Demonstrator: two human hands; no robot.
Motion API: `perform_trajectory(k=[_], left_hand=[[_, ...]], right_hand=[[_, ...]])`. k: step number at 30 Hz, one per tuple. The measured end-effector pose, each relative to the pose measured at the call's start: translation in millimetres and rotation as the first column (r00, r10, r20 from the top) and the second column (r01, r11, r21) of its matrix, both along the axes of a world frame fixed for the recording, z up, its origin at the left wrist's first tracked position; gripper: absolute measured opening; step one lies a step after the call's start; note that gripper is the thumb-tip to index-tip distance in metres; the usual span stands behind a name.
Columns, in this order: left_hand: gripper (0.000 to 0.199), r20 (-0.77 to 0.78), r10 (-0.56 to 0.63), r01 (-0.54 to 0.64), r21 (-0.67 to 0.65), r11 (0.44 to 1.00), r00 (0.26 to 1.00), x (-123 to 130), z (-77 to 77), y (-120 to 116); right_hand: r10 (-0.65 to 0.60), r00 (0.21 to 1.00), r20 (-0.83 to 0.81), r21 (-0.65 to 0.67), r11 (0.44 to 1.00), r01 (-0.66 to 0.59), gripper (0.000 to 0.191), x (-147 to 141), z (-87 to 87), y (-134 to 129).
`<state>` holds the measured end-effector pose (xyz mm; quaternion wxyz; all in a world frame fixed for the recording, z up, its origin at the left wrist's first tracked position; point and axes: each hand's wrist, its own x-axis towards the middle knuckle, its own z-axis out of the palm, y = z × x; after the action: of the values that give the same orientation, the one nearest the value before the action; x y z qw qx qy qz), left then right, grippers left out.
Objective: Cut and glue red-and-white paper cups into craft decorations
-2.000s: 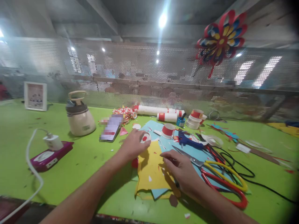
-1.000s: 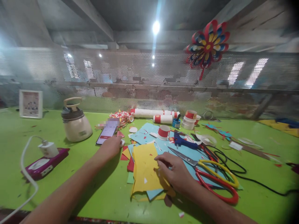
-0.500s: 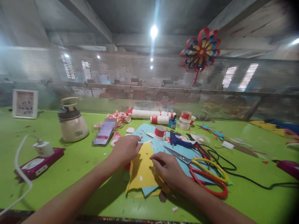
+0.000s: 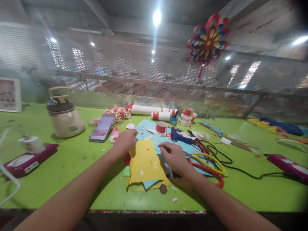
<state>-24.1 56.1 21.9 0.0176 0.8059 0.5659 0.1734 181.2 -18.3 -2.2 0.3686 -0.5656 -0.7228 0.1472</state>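
Observation:
Yellow paper [image 4: 145, 160] lies between my hands, with small scraps on it and blue paper [image 4: 192, 147] beneath and behind. My left hand [image 4: 125, 140] is closed at the paper's upper left edge; what its fingers hold, if anything, is hidden. Right of the yellow paper, my right hand [image 4: 172, 155] has its thumb and forefinger pressed together, on something too small to name. Past the hands stands a red and white paper cup piece [image 4: 161, 128]. Scissors with yellow and red handles [image 4: 211, 160] lie beside my right hand, their blades mostly covered by it.
A blue glue gun [image 4: 181, 137] and black cable lie behind the scissors. A phone [image 4: 103, 127], a jug [image 4: 64, 117] and a purple power strip [image 4: 31, 160] are at left. White rolls [image 4: 149, 110], a blue bottle [image 4: 173, 118] and stacked cups [image 4: 186, 117] stand at the back.
The view has tilted down and shifted slightly. My right hand has moved up and away from the yellow paper, showing more of it, and now covers the scissor blades.

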Motion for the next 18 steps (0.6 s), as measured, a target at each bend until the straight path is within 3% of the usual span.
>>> perform_trajectory(k=[6,9,15,18], left_hand=[[0.024,-0.017,-0.086,0.085,-0.015,0.996,0.996,5,-7.8,-2],[0.020,-0.024,-0.123,0.123,-0.004,0.992,0.992,8,-9.1,-8],[0.023,-0.048,-0.226,0.230,0.093,0.969,0.973,16,-11.7,-22],[0.021,-0.071,-0.295,0.303,0.144,0.942,0.953,22,-14.7,-28]], right_hand=[[-0.068,0.998,-0.013,-0.014,0.998,0.068,0.019,14,-0.3,13],[-0.092,0.996,0.017,-0.048,0.995,0.092,0.021,20,7.6,16],[-0.018,0.965,0.262,-0.099,0.994,0.046,0.020,26,38.5,9],[0.024,0.915,0.403,-0.134,0.990,0.033,0.018,30,43.3,-7]])
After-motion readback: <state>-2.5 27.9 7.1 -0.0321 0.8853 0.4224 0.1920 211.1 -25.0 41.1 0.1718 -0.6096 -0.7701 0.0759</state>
